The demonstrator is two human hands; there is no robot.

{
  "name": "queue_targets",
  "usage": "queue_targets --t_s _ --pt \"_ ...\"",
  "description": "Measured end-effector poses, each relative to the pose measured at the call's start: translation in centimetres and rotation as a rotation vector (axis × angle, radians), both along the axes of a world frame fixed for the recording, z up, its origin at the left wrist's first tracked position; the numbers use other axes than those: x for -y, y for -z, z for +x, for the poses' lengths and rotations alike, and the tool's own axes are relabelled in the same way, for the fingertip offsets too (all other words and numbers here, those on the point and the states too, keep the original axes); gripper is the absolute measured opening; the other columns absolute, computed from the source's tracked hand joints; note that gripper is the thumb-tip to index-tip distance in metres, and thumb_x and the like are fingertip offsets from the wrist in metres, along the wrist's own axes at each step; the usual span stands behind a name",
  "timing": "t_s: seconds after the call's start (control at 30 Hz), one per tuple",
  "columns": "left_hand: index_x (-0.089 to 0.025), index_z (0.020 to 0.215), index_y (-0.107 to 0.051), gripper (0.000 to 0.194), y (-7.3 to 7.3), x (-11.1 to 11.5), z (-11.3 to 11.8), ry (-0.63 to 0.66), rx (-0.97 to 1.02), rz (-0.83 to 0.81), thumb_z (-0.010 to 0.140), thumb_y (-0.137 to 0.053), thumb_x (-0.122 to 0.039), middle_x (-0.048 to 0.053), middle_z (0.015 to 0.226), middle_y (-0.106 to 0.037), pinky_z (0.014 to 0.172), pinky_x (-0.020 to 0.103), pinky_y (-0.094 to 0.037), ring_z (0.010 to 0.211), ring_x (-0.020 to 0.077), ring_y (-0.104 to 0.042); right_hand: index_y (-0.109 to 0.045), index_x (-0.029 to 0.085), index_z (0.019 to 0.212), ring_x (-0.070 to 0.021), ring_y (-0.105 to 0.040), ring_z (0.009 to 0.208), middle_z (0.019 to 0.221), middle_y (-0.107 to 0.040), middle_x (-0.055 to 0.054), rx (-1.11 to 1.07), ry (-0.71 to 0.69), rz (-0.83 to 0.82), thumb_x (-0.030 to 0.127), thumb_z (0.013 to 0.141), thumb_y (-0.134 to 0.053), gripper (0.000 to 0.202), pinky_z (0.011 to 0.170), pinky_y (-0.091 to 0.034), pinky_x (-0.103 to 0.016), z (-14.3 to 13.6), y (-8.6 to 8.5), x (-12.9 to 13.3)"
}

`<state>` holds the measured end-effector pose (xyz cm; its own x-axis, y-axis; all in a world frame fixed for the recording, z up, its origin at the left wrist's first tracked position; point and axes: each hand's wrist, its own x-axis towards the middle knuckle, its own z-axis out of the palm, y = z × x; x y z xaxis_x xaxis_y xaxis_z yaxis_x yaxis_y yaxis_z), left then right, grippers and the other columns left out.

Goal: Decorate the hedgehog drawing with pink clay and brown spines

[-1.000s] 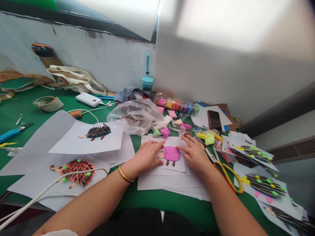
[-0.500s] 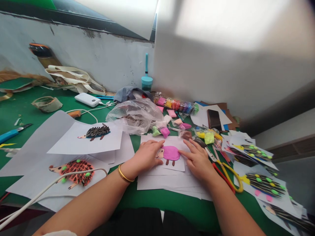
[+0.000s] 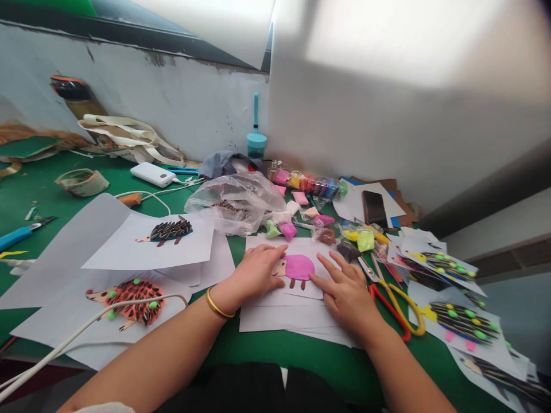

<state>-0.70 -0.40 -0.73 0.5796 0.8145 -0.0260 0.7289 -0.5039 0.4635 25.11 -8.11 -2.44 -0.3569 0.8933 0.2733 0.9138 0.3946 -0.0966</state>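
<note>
The pink clay hedgehog (image 3: pixel 297 268) lies on a small white sheet (image 3: pixel 301 289), which sits on top of a stack of papers near the front edge of the green table (image 3: pixel 38 189). I see my left hand (image 3: pixel 253 271) resting flat on the sheet just beside the hedgehog's head; its fingers are loosely spread and hold nothing. My right hand (image 3: pixel 348 289) lies on the other side, also flat and holding nothing, with the index fingertip touching the lower edge of the pink body. Just right of this hand are scissors with yellow and red handles (image 3: pixel 394 307). Behind the sheet are small clay pieces (image 3: pixel 289 230) and a clear plastic bag (image 3: pixel 239 201). Toward the left edge lie 2 other hedgehog pictures, 1 dark (image 3: pixel 170 230) and 1 red-brown (image 3: pixel 129 298).
</note>
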Motion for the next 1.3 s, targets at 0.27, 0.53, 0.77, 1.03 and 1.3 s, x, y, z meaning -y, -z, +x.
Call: queue_targets --t_s 0.27,0.53,0.77,1.03,1.3 --pt "-0.029 0.149 -0.036 0.088 -0.2 0.1 0.0 -0.001 0.023 -0.001 0.073 -0.078 -0.041 0.006 0.137 -0.060 0.106 0.045 -0.036 0.130 0.0292 -0.047 -0.072 0.037 0.114 -0.0321 -0.035 0.143 0.152 -0.046 -0.003 0.032 -0.056 -0.004 0.011 0.081 -0.057 0.045 0.106 -0.028 -0.054 -0.6 -0.8 0.4" --pt "-0.029 0.149 -0.036 0.089 -0.3 0.1 0.0 -0.004 0.013 -0.014 0.072 -0.079 -0.040 0.007 0.138 -0.058 0.106 0.045 -0.036 0.131 0.0298 -0.046 -0.071 0.037 0.115 -0.0319 -0.033 0.144 0.154 -0.044 -0.003 0.027 -0.072 0.003 0.011 0.083 -0.057 0.044 0.107 -0.027 -0.054 -1.0 -0.6 0.3" --pt "-0.028 0.150 -0.035 0.090 -0.1 0.0 0.0 0.003 0.008 -0.002 0.072 -0.079 -0.042 0.009 0.139 -0.058 0.106 0.045 -0.036 0.131 0.0290 -0.046 -0.070 0.035 0.116 -0.0322 -0.029 0.145 0.155 -0.042 -0.003 0.008 -0.098 -0.015 0.010 0.083 -0.056 0.044 0.108 -0.026 -0.055 -1.5 -0.4 0.0" --pt "-0.027 0.148 -0.037 0.089 0.0 0.0 0.0 0.001 0.018 0.005 0.072 -0.079 -0.043 0.009 0.138 -0.058 0.107 0.046 -0.036 0.131 0.0297 -0.047 -0.069 0.036 0.119 -0.0319 -0.027 0.146 0.157 -0.039 -0.002 0.010 -0.126 -0.035 0.012 0.083 -0.056 0.045 0.107 -0.027 -0.054 -2.4 -0.7 -0.1" --pt "-0.027 0.148 -0.038 0.087 0.0 0.0 0.0 -0.001 0.017 0.004 0.073 -0.078 -0.043 0.009 0.138 -0.058 0.108 0.046 -0.036 0.131 0.0293 -0.047 -0.067 0.036 0.123 -0.0326 -0.027 0.146 0.158 -0.037 -0.003 0.035 -0.147 -0.049 0.014 0.082 -0.058 0.047 0.107 -0.028 -0.053 -3.1 -0.9 -0.4"
